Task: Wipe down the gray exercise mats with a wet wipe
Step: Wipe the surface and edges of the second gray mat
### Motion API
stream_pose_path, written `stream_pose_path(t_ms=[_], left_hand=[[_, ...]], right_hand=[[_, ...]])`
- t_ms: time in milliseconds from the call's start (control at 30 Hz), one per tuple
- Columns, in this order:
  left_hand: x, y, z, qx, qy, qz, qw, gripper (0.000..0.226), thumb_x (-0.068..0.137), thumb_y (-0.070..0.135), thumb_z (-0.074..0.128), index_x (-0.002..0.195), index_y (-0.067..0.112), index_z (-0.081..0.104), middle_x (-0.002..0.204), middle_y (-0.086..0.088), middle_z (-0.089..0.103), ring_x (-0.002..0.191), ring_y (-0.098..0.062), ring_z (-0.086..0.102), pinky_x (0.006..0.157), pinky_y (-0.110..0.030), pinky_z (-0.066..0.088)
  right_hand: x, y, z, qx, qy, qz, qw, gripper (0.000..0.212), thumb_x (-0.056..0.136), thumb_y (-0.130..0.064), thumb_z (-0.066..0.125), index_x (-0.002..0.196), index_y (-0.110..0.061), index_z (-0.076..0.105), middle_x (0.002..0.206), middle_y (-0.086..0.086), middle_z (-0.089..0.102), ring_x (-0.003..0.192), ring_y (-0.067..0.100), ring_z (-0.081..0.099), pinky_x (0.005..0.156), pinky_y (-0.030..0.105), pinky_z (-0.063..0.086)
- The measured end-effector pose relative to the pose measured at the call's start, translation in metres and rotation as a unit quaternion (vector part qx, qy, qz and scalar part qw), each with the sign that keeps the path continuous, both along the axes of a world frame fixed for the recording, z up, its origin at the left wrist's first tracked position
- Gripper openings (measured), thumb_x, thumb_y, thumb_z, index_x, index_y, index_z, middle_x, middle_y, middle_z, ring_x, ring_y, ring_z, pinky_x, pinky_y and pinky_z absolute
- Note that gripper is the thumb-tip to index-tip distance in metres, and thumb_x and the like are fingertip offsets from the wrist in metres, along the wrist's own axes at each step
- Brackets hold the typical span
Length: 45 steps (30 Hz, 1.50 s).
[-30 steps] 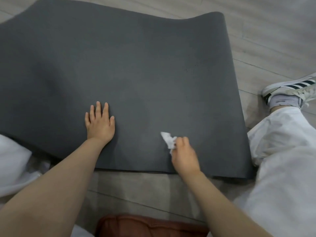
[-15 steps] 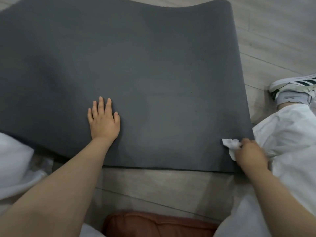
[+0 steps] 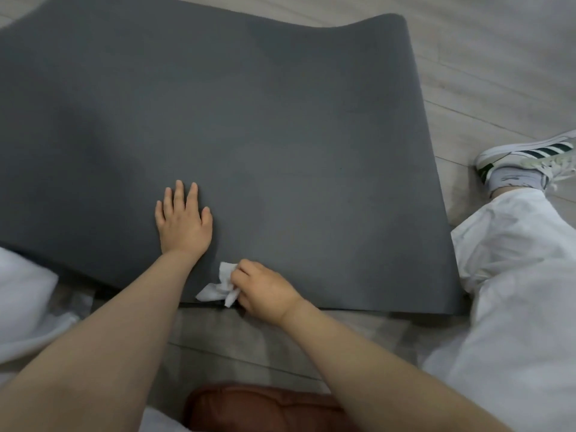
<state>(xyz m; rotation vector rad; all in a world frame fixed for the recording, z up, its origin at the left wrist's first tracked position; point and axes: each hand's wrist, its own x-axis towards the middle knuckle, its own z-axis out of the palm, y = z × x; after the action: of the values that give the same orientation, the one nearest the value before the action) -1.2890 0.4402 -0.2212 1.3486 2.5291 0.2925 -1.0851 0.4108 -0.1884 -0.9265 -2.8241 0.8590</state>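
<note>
A dark gray exercise mat (image 3: 280, 126) lies spread on the floor in front of me, its far right end curling upward. My left hand (image 3: 184, 222) lies flat on the mat, fingers straight and pointing away from me. My right hand (image 3: 261, 288) grips a crumpled white wet wipe (image 3: 219, 286) at the mat's near edge, just right of my left forearm. The wipe touches the mat surface and sticks out to the left of my fingers.
Light wood-look floor (image 3: 486, 67) surrounds the mat. My right leg in white trousers (image 3: 514, 275) and a white sneaker with dark stripes (image 3: 526, 157) lie beside the mat's right edge. A brown cushion (image 3: 265, 406) sits at the bottom; white cloth (image 3: 21, 304) shows at left.
My right hand swept the wipe from the middle of the near edge out to the mat's right corner, then back left to beside my left forearm. My left hand stayed flat.
</note>
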Motion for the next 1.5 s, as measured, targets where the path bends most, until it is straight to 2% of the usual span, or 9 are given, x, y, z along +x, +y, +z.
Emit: stream_pose_path(t_ms=[167, 300, 500, 700, 867, 1233, 1367, 1433, 1500], left_hand=[[0.003, -0.001, -0.001, 0.018, 0.011, 0.005, 1.0, 0.059, 0.1, 0.034, 0.041, 0.155, 0.018, 0.028, 0.164, -0.011, 0.016, 0.152, -0.03, 0.01, 0.122, -0.047, 0.004], [0.004, -0.003, 0.003, 0.019, -0.001, 0.006, 1.0, 0.058, 0.1, 0.034, 0.041, 0.155, 0.018, 0.029, 0.164, -0.011, 0.016, 0.152, -0.029, 0.009, 0.122, -0.047, 0.004], [0.002, -0.001, 0.006, 0.018, -0.012, 0.013, 1.0, 0.057, 0.1, 0.032, 0.042, 0.154, 0.019, 0.03, 0.164, -0.009, 0.017, 0.152, -0.028, 0.01, 0.123, -0.045, 0.004], [0.002, -0.002, 0.005, 0.047, -0.017, 0.026, 0.998, 0.051, 0.1, 0.023, 0.041, 0.151, 0.019, 0.038, 0.162, -0.007, 0.025, 0.151, -0.027, 0.017, 0.123, -0.043, 0.007], [0.002, -0.002, 0.0, 0.054, 0.0, 0.031, 0.998, 0.05, 0.099, 0.021, 0.043, 0.15, 0.019, 0.041, 0.161, -0.007, 0.028, 0.15, -0.027, 0.02, 0.122, -0.044, 0.01], [0.008, 0.001, -0.007, 0.052, 0.041, 0.039, 0.997, 0.051, 0.097, 0.023, 0.039, 0.148, 0.019, 0.043, 0.159, -0.008, 0.033, 0.148, -0.028, 0.024, 0.121, -0.047, 0.016], [0.007, 0.002, -0.007, 0.057, 0.043, 0.045, 0.996, 0.057, 0.093, 0.029, 0.029, 0.147, 0.019, 0.044, 0.158, -0.007, 0.035, 0.148, -0.027, 0.026, 0.121, -0.045, 0.017], [0.008, 0.001, -0.006, 0.059, 0.053, 0.043, 0.996, 0.057, 0.093, 0.029, 0.029, 0.147, 0.019, 0.045, 0.158, -0.007, 0.035, 0.148, -0.027, 0.027, 0.121, -0.045, 0.018], [0.008, 0.002, -0.006, 0.061, 0.061, 0.045, 0.995, 0.058, 0.093, 0.03, 0.028, 0.146, 0.019, 0.046, 0.157, -0.007, 0.036, 0.147, -0.027, 0.028, 0.121, -0.046, 0.019]], right_hand=[[0.166, 0.025, 0.006, 0.074, -0.113, -0.206, 0.969, 0.014, 0.078, -0.024, 0.054, 0.089, -0.015, 0.053, 0.091, 0.011, 0.054, 0.078, 0.034, 0.06, 0.058, 0.035, 0.048], [0.255, 0.037, 0.019, 0.038, -0.232, -0.496, 0.836, 0.023, 0.085, -0.01, 0.059, 0.107, -0.002, 0.057, 0.108, 0.021, 0.05, 0.089, 0.042, 0.056, 0.073, 0.042, 0.045], [0.238, 0.038, 0.019, 0.045, -0.192, -0.582, 0.789, 0.02, 0.086, -0.006, 0.057, 0.105, 0.0, 0.055, 0.112, 0.022, 0.048, 0.088, 0.043, 0.057, 0.071, 0.04, 0.042], [0.148, 0.024, 0.017, -0.001, 0.018, -0.342, 0.94, 0.01, 0.085, -0.019, 0.057, 0.081, -0.015, 0.05, 0.088, -0.001, 0.047, 0.077, 0.019, 0.051, 0.062, 0.024, 0.03], [0.07, 0.004, -0.005, -0.052, 0.061, -0.057, 0.995, 0.007, 0.082, -0.014, 0.058, 0.088, -0.016, 0.056, 0.092, -0.001, 0.051, 0.083, 0.02, 0.054, 0.075, 0.026, 0.044], [-0.01, 0.126, -0.003, 0.085, 0.012, 0.452, 0.888, 0.007, 0.082, -0.013, 0.06, 0.087, -0.009, 0.057, 0.093, 0.014, 0.056, 0.076, 0.031, 0.053, 0.062, 0.036, 0.046], [-0.08, 0.261, -0.011, 0.165, -0.029, 0.114, 0.979, 0.018, 0.085, -0.008, 0.054, 0.102, -0.006, 0.059, 0.107, 0.018, 0.054, 0.096, 0.038, 0.056, 0.078, 0.041, 0.049], [-0.091, 0.309, -0.009, 0.114, -0.09, -0.175, 0.974, 0.031, 0.086, -0.006, 0.051, 0.117, -0.005, 0.055, 0.121, 0.018, 0.05, 0.109, 0.039, 0.052, 0.089, 0.039, 0.043], [-0.097, 0.3, -0.006, 0.076, -0.099, -0.225, 0.966, 0.034, 0.086, -0.005, 0.05, 0.12, -0.003, 0.053, 0.122, 0.019, 0.05, 0.109, 0.039, 0.052, 0.089, 0.037, 0.041]])
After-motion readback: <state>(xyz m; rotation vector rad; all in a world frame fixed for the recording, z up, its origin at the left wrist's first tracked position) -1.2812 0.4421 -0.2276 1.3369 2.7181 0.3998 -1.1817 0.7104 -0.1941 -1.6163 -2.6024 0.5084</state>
